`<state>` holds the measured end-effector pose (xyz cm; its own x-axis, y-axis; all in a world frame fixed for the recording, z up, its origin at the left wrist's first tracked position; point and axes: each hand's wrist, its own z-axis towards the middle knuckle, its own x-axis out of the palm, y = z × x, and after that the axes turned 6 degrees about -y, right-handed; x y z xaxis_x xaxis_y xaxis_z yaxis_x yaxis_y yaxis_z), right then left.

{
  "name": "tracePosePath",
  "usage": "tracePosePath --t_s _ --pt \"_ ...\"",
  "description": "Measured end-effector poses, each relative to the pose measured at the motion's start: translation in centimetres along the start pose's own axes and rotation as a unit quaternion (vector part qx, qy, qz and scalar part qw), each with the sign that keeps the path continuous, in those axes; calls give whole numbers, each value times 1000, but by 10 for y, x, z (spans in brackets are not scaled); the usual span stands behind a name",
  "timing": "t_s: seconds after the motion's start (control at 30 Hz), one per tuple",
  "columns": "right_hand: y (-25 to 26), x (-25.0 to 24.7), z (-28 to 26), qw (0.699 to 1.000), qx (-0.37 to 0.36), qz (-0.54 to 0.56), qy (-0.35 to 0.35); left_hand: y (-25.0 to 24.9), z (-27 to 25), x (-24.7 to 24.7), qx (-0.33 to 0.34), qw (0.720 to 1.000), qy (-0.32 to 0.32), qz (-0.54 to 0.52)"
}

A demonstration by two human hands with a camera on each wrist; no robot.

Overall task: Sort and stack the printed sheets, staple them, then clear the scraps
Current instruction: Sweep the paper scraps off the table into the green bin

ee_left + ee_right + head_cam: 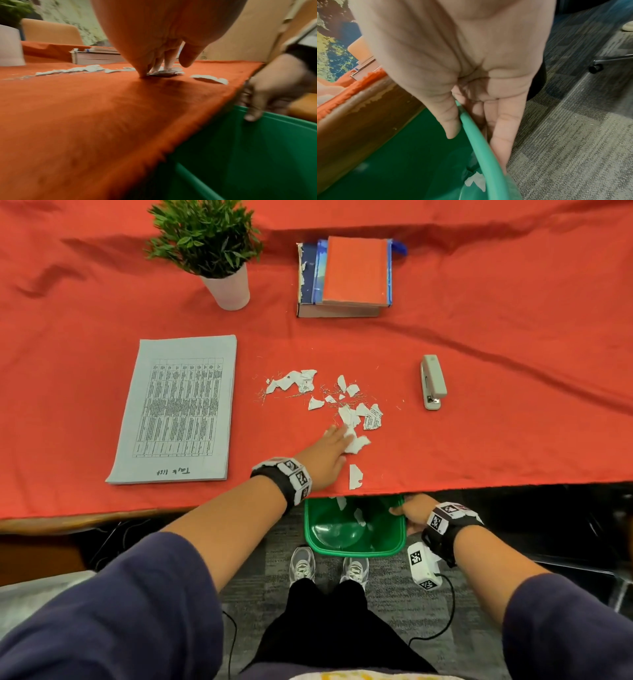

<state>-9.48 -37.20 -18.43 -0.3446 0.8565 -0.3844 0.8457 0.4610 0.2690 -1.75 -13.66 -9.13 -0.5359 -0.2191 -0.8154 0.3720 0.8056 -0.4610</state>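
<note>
Torn paper scraps (342,402) and loose staples lie scattered on the red tablecloth (496,440). My left hand (339,436) lies on the nearest scraps (164,72) with its fingers (167,60) extended and pressing them to the cloth. One scrap (355,477) sits at the table's front edge. Below that edge my right hand (404,510) grips the rim of a green bin (356,553), thumb (452,124) inside and fingers (501,135) outside. A few scraps (359,517) lie in the bin. The stack of printed sheets (178,409) rests at the left, and the grey stapler (432,381) at the right.
A potted plant (212,251) and a pile of books (349,275) stand at the back of the table. My feet (329,568) are on grey carpet just behind the bin. A chair leg with a caster (595,69) is on the floor to the right.
</note>
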Motion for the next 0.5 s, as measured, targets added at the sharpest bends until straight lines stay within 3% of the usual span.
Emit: tracePosePath --t_s 0.33,0.4,0.5 --pt "-3 -5 3 1000 16 -8 12 -30 -90 44 137 982 129 24" --pt "-2 -6 -1 1000 15 -4 9 -33 -83 34 135 986 92 -2" --pt "-2 -8 -5 1000 5 -19 5 -37 -53 7 85 995 -22 -44"
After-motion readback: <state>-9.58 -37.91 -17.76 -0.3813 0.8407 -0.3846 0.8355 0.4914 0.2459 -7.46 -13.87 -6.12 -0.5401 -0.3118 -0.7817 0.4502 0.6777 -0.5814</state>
